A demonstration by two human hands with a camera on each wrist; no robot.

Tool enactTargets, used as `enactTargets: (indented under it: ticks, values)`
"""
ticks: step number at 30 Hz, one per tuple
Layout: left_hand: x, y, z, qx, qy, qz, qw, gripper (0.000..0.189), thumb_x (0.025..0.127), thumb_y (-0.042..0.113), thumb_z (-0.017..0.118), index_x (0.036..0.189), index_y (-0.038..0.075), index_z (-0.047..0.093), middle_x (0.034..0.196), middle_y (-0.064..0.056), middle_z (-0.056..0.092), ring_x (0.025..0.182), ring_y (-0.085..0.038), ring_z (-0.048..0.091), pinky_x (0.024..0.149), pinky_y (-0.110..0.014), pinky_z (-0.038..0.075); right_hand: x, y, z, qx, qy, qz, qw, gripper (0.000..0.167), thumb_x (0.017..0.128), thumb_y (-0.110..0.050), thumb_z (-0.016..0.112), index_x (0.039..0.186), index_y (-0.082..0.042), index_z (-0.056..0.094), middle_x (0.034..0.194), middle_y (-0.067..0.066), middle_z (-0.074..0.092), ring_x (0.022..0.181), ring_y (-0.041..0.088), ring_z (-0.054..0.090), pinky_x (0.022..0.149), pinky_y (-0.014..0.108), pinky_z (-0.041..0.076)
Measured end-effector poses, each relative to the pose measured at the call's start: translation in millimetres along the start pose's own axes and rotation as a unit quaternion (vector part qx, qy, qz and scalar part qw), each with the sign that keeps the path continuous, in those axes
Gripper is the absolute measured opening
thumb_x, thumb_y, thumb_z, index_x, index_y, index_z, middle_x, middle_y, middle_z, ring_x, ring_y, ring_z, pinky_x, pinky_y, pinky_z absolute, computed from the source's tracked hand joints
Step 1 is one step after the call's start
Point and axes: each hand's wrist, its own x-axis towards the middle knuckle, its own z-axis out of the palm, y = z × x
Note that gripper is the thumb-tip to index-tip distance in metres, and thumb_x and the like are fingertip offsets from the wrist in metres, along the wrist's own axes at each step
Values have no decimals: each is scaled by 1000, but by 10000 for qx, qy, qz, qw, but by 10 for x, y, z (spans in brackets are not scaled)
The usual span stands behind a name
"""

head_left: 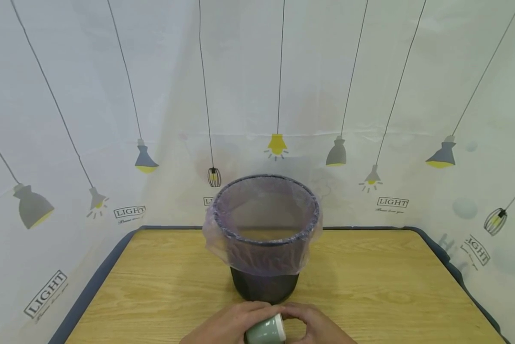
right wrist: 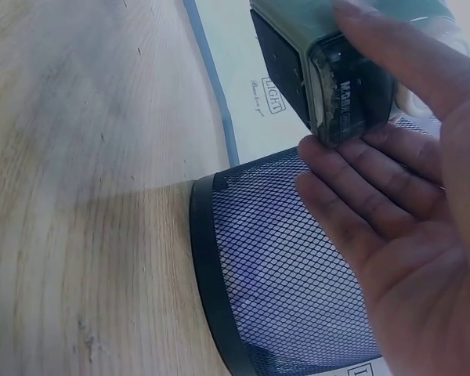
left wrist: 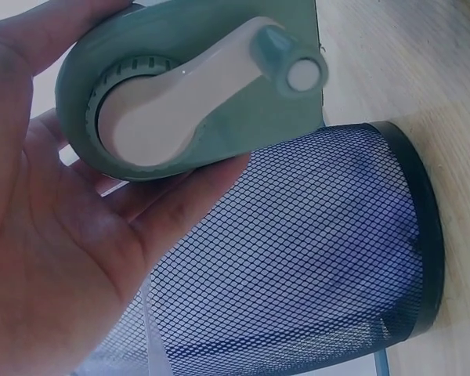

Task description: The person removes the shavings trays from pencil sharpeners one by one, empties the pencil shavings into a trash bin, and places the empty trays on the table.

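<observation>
A green hand-crank pencil sharpener (left wrist: 211,125) is held between both hands near the front of the table, before a black mesh waste bin (head_left: 263,286). My left hand (head_left: 240,321) grips its rounded end; the pale crank with its green knob shows in the left wrist view. From the other side my right hand (head_left: 313,322) holds the sharpener (right wrist: 329,47), thumb on the green body and fingertips at the dark see-through shavings drawer (right wrist: 356,102). Part of the sharpener lies below the head view's lower edge.
A thin, pale purple bag (head_left: 266,258) lines the bin and folds over its rim. The bin stands upright on a wooden table (head_left: 154,286) with a dark blue edge. A pale cloth printed with hanging lamps (head_left: 276,143) surrounds the table behind and at both sides.
</observation>
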Motion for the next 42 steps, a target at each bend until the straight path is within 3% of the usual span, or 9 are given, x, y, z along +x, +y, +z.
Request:
enactTargets:
  ticks: [7,18,24,33,42]
  values:
    - [19,4,-10,-80,61,26,9999,70,94,44,65,153,18,38,136,-2,59,115,-7,58,91,-23,51,2,18,-7,-344,159,-292,9989,52,91,-14,73,139,-10,56,129,5,64,116,10,60,96,28,51]
    - [44,-35,15,-86,137,-84,9998,63,97,44,61,151,18,42,138,0,58,115,-6,57,90,-22,51,7,84,-4,-365,257,-386,9983,57,89,-21,75,142,-15,53,133,3,63,118,14,61,97,31,52]
    - [63,-56,8,-144,163,-101,9997,63,96,40,64,151,18,41,142,0,55,119,-7,56,91,-22,50,8,85,-15,-89,172,-202,9996,59,88,-23,76,142,-18,53,134,2,62,119,16,61,100,38,51]
    - [64,-70,29,-306,24,-311,9990,63,97,43,61,152,21,40,144,2,53,120,-7,55,90,-22,50,-4,91,-23,426,48,-138,9990,58,88,-16,76,142,-17,53,135,4,62,121,20,60,101,32,50]
    - [73,-83,43,-303,11,-394,9988,62,97,44,61,152,22,41,144,2,53,121,-8,55,92,-23,50,-2,130,-32,308,104,-60,9995,60,88,-19,76,143,-16,52,135,4,61,120,18,60,100,38,51]
